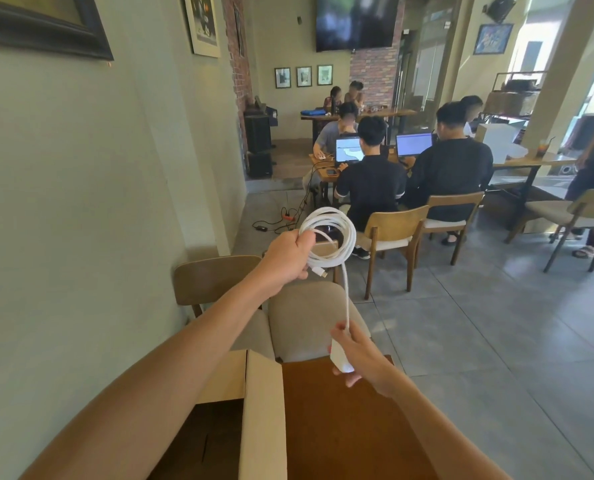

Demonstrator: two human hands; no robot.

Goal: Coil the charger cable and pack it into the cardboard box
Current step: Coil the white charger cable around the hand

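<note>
Coiling nearly done: left hand (290, 256) fisted around the cable (337, 237) loops held in the air, right hand (356, 355) gripping the brick (338, 358) above the table (351, 427), next wind the last straight run, then lower into the box (262, 410).

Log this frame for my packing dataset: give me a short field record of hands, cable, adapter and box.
left hand: raised, closed around the coiled cable
coil: several white loops, connector tip sticking out below the fist
loose strand: hangs from the coil down to the right hand
right hand: grips the white adapter above the table
cardboard box: open, on the table's left, below the left forearm
packed: not yet
</note>
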